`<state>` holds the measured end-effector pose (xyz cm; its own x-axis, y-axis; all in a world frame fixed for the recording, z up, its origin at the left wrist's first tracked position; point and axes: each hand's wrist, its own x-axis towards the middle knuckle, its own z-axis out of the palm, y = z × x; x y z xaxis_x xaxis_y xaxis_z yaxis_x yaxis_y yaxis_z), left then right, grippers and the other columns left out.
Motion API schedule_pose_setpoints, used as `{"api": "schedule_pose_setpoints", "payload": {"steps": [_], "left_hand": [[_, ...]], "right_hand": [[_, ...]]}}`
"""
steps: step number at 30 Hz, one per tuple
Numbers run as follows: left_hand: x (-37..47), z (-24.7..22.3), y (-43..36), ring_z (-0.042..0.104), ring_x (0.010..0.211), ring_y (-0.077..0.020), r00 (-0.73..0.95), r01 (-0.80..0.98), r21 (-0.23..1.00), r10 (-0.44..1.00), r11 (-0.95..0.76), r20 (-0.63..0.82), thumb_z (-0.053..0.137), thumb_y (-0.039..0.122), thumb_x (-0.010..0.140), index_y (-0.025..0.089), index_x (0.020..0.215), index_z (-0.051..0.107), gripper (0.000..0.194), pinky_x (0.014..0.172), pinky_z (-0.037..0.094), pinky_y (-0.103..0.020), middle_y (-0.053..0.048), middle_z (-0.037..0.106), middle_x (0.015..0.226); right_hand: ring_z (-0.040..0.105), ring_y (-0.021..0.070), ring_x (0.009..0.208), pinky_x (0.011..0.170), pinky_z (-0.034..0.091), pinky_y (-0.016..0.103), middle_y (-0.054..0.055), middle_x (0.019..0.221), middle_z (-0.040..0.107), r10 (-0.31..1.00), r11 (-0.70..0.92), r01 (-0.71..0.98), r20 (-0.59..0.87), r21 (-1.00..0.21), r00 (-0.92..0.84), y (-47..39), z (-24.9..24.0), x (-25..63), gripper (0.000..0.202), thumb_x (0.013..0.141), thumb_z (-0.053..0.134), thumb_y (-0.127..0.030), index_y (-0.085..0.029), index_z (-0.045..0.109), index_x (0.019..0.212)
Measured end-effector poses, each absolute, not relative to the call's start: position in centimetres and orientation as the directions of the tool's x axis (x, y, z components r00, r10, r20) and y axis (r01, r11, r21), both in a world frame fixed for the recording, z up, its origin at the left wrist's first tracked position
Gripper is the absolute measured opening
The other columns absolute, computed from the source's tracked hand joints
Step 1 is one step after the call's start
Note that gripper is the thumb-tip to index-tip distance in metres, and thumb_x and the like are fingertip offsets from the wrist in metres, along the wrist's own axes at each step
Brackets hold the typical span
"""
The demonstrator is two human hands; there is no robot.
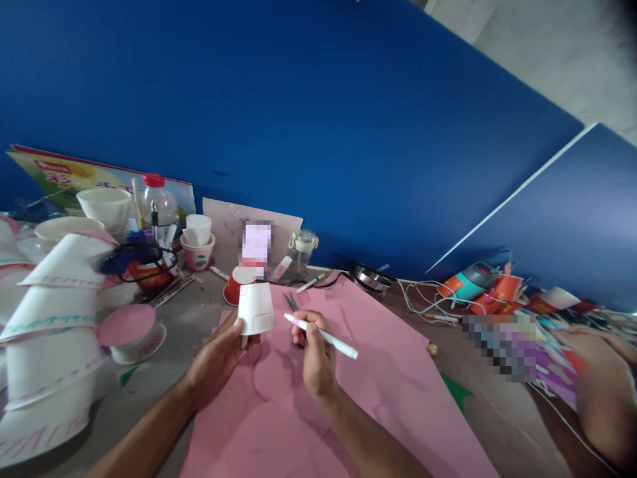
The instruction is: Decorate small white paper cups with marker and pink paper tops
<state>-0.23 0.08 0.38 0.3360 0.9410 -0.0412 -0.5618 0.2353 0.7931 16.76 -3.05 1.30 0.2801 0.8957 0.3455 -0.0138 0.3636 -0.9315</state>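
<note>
In the head view my left hand (219,355) is closed around a white paper cup (255,307), turned upside down, with pink lines drawn on its side. My right hand (317,358) grips a white marker (341,344) whose pink-banded end points towards the cup, a little apart from it. Dark scissors (290,301) show their blades just behind my right fingers; whether that hand also holds them I cannot tell. Under both hands spreads a large pink sheet (378,398) with a circle outlined on it.
At left stand cut white paper cups (54,358) with coloured markings and a pink-topped cup (130,332). Behind are a red-capped bottle (158,209), a blurred phone (256,244), a glass jar (302,252) and a tape roll (372,277). Another person's arm (604,385) is at right.
</note>
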Motion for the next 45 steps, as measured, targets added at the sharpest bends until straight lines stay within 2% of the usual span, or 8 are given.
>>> {"api": "schedule_pose_setpoints", "payload": {"steps": [5,12,19,26,30,35,39,45], "left_hand": [[-0.4,0.2,-0.2,0.055,0.087,-0.0195,0.382,-0.526,0.808,0.923,0.263,-0.052,0.064,0.037,0.087,0.024,0.116,0.067,0.032,0.075,0.044,-0.027,-0.005,0.067,0.098],[0.1,0.7,-0.6,0.058,0.105,-0.0272,0.408,-0.316,0.930,0.912,0.187,-0.045,0.075,0.036,0.077,0.024,0.123,0.064,0.049,0.087,0.046,-0.032,-0.011,0.065,0.122],[0.0,0.5,-0.4,0.051,0.123,-0.0346,0.426,-0.189,0.980,0.904,0.054,0.033,0.074,0.038,0.077,0.024,0.125,0.062,0.052,0.101,0.040,-0.042,-0.012,0.060,0.133],[-0.2,0.3,-0.3,0.054,0.117,-0.0327,0.503,-0.188,0.981,0.862,0.037,0.064,0.075,0.030,0.076,0.024,0.122,0.066,0.047,0.100,0.042,-0.042,-0.012,0.063,0.127],[-0.1,-0.3,-0.2,0.059,0.101,-0.0242,0.256,-0.221,0.974,0.967,0.055,0.004,0.077,0.017,0.069,0.028,0.120,0.065,0.054,0.084,0.048,-0.031,-0.008,0.064,0.117],[0.1,-0.9,0.9,0.058,0.074,-0.0170,-0.039,-0.208,0.978,0.999,-0.008,0.000,0.070,0.005,0.062,0.022,0.090,0.073,0.033,0.067,0.047,-0.026,-0.002,0.064,0.085],[0.1,-1.1,1.4,0.061,0.073,-0.0179,-0.036,-0.316,0.948,0.998,0.047,-0.061,0.076,0.019,0.066,0.017,0.083,0.072,0.017,0.066,0.049,-0.028,-0.006,0.068,0.086],[-0.2,-0.4,1.0,0.063,0.070,-0.0144,0.015,-0.368,0.926,0.996,0.083,-0.084,0.075,0.043,0.075,0.021,0.100,0.063,0.035,0.062,0.053,-0.027,-0.003,0.070,0.097]], "right_hand": [[0.051,0.0103,0.055,0.054,0.044,0.026,0.003,0.090,0.065,0.889,0.341,-0.021,0.315,-0.940,0.333,-2.7,2.0,16.6,0.044,0.098,0.040,-0.052,-0.022,0.052,0.128],[0.044,0.0090,0.050,0.048,0.040,0.022,-0.001,0.078,0.060,0.855,0.343,-0.035,0.297,-0.939,0.426,-2.0,2.3,16.9,0.045,0.096,0.044,-0.053,-0.021,0.051,0.127],[0.060,0.0251,0.113,0.095,0.048,0.043,0.011,0.118,0.062,0.850,0.465,0.091,0.473,-0.880,0.232,-1.9,2.3,18.2,0.052,0.093,0.053,-0.049,-0.024,0.042,0.138],[0.064,0.0276,0.106,0.091,0.052,0.042,0.014,0.122,0.063,0.881,0.469,0.244,0.469,-0.849,-0.062,-2.3,2.8,18.2,0.063,0.087,0.063,-0.048,-0.020,0.042,0.139],[0.061,0.0286,0.112,0.096,0.050,0.043,0.015,0.125,0.061,0.868,0.459,0.303,0.494,-0.835,0.046,-1.6,1.6,18.5,0.060,0.087,0.062,-0.043,-0.020,0.043,0.139],[0.061,0.0286,0.114,0.097,0.049,0.044,0.015,0.124,0.062,0.854,0.466,0.368,0.518,-0.805,0.052,-0.5,-0.5,19.3,0.054,0.088,0.058,-0.037,-0.019,0.044,0.137],[0.062,0.0305,0.110,0.094,0.050,0.046,0.017,0.122,0.064,0.853,0.484,0.439,0.520,-0.757,-0.043,-0.2,-1.0,19.9,0.053,0.085,0.058,-0.036,-0.016,0.048,0.133],[0.061,0.0320,0.111,0.093,0.050,0.046,0.017,0.118,0.065,0.838,0.513,0.473,0.538,-0.716,-0.094,-0.1,-0.7,20.4,0.054,0.082,0.060,-0.037,-0.017,0.051,0.131]]}}
